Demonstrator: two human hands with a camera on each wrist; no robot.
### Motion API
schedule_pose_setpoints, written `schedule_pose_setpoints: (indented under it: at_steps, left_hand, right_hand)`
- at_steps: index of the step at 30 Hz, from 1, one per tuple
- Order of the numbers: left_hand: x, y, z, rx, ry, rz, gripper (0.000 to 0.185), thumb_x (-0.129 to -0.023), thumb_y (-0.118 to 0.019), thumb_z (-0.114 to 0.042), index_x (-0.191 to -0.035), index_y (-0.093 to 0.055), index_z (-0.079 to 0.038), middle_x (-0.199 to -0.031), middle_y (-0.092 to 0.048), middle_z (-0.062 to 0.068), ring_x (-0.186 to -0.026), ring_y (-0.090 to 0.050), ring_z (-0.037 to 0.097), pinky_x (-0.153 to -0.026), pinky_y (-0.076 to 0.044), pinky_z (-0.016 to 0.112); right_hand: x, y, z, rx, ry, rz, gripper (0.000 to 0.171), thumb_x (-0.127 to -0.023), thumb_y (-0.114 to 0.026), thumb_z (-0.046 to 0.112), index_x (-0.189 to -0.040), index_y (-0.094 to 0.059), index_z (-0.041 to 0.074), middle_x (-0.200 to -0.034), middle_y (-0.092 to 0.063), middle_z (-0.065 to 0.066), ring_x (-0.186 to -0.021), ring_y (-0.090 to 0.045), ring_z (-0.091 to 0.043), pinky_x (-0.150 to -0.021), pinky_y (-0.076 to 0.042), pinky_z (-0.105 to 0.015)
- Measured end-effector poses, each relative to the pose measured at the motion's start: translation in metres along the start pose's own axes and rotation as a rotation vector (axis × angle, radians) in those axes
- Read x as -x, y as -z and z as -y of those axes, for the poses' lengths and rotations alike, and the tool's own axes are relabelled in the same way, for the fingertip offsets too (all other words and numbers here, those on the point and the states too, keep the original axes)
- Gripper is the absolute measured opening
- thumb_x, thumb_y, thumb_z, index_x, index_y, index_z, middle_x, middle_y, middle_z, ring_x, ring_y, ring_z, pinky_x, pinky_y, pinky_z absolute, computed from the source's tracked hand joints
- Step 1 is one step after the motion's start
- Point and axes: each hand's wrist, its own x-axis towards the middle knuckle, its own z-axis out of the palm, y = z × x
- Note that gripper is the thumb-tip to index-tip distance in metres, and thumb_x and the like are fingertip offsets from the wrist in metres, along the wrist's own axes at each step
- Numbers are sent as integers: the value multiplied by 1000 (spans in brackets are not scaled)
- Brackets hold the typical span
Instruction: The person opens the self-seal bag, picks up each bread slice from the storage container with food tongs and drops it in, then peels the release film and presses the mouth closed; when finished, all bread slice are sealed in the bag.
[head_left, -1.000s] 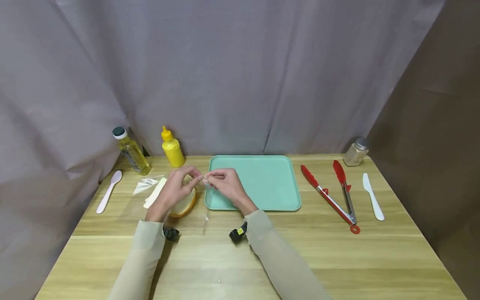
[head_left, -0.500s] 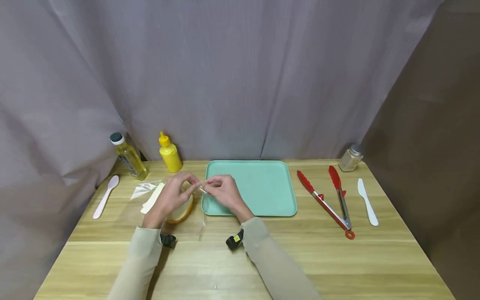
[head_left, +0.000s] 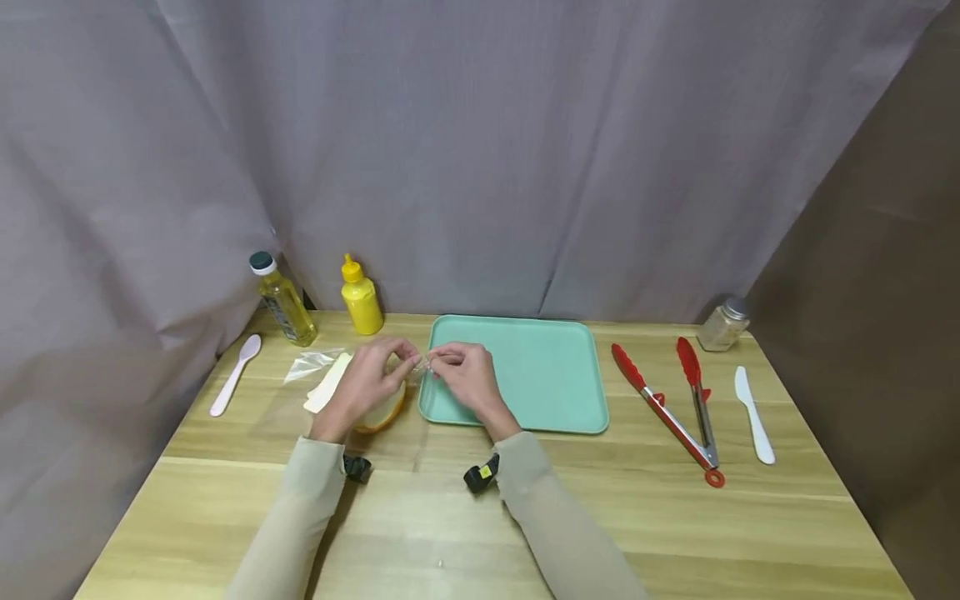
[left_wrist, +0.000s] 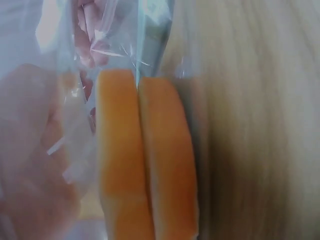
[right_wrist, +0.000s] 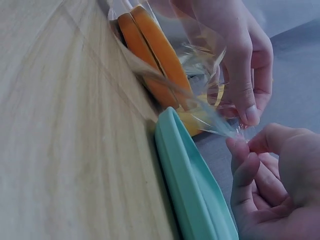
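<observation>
A: Quick rundown, biggest first?

B: Wood table (head_left: pixel 675 533), curtain behind. Green tray (head_left: pixel 540 375) mid-table, nothing on it as far as I can see. Right of it red tongs (head_left: pixel 675 408), white knife (head_left: pixel 753 414), spice jar (head_left: pixel 723 323) at the back. Left side: oil bottle (head_left: pixel 282 301), yellow squeeze bottle (head_left: pixel 361 297), white spoon (head_left: pixel 235 376), and a pale flat strip (head_left: pixel 327 382) w/ crumpled plastic just beside it.

A: And the hands?

B: Both at the tray's left edge, on a clear bag (right_wrist: pixel 200 107) w/ two slices of bread (left_wrist: pixel 145 160) inside. Bag sits on the table just left of the tray, touching its rim or v. near. Left hand (head_left: pixel 365 385) curled over the bag top, fingertips pinching the film. Right hand (head_left: pixel 467 377) pinches the bag's twisted end betw. thumb and forefinger, other fingers folded in.

A: How far along?

B: Early, I'd say. Bread's inside, slices side by side, bag mouth looks not yet open; can't tell if a tie is on it. Left to do, by my guess: open the bag, get the bread out. Tongs, knife, bottles lie apart from both hands.
</observation>
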Motion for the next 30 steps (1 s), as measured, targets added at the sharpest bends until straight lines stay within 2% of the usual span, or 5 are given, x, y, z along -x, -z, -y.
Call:
schedule_pose_setpoints:
  at_steps: [5,13,20,25,30]
  left_hand:
    - [-6,-2,-3,13,13,5,9,-106,-72,-22,-106,-77,-14,-99,-78,2,-94,-72,19,-85,-61,42]
    - [-2,-4,-3,75,79,0,11,-107,-70,-23,-106,-75,-14,-99,-78,2,-96,-73,22,-89,-61,47]
    - [-2,-5,-1,139,62,-9,12,-107,-71,-20,-111,-77,-10,-105,-83,6,-104,-78,25,-100,-62,51]
    - [-2,-7,1,123,46,4,13,-107,-70,-20,-111,-80,-13,-105,-84,4,-105,-79,23,-104,-61,49]
    - [-1,-8,2,96,46,-13,13,-106,-72,-22,-109,-81,-14,-104,-84,5,-104,-79,23,-100,-62,49]
  right_hand:
    - [-3,6,0,-57,-5,2,13,-100,-74,12,-108,-84,8,-96,-85,-12,-81,-80,-36,-62,-60,-22]
    - [-2,9,-5,-89,35,-17,21,-105,-71,18,-117,-80,2,-100,-84,-11,-84,-78,-35,-65,-64,-30]
    - [2,10,-4,-82,89,26,17,-104,-75,23,-113,-80,9,-98,-81,-11,-83,-75,-37,-65,-65,-35]
    - [3,10,-5,-48,82,27,13,-102,-78,28,-106,-80,16,-96,-80,-9,-83,-76,-36,-63,-65,-34]
    - [3,9,-6,-48,91,50,17,-101,-80,32,-103,-80,15,-93,-81,-8,-80,-75,-33,-61,-61,-27]
